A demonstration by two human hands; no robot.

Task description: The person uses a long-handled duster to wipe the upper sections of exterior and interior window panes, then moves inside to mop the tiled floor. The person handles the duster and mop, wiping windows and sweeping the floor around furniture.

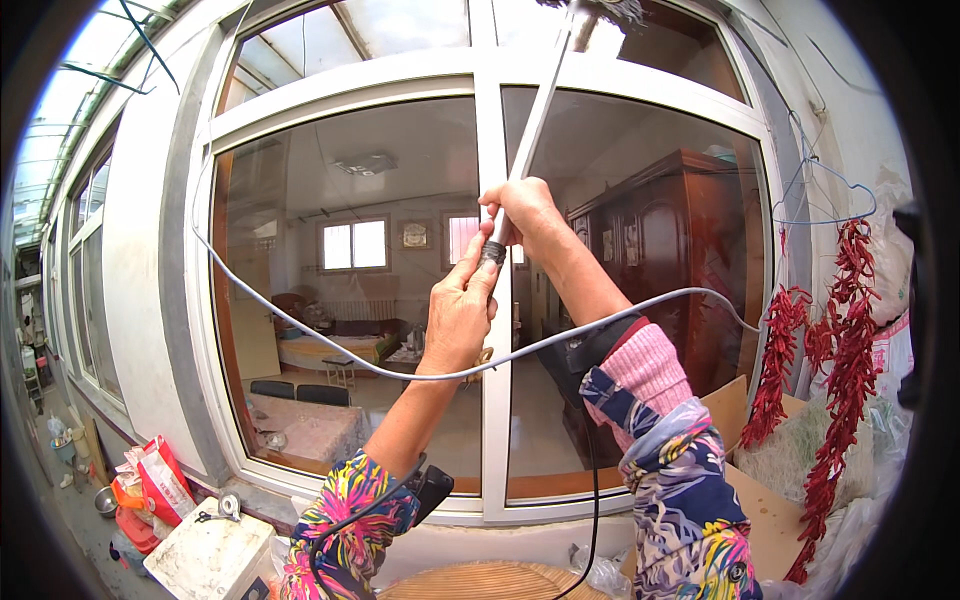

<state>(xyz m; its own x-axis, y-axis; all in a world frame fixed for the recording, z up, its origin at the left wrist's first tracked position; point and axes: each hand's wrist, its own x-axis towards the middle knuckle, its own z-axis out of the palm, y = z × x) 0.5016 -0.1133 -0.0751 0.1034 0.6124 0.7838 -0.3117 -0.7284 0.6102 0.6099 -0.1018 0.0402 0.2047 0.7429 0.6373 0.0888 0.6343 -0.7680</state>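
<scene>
A metal pole [534,131] slants up across the window, with a dark, stringy mop head [607,9] at its top, cut off by the picture's edge. My right hand [525,208] is wrapped around the pole. Just below it, my left hand [461,304] grips the lower end beside a band of black wrapping [492,253]. Behind both hands stands a white-framed glass window [491,375]. The mop head is against or in front of the upper pane; contact cannot be made out.
A sagging grey cable [322,346] crosses before my forearms. Strings of dried red chillies [844,360] and a blue wire hanger [825,219] hang at right. Below lie a round woven lid or tray [487,581], a white box [210,547] with scissors and tape, and a red-white bag [159,480].
</scene>
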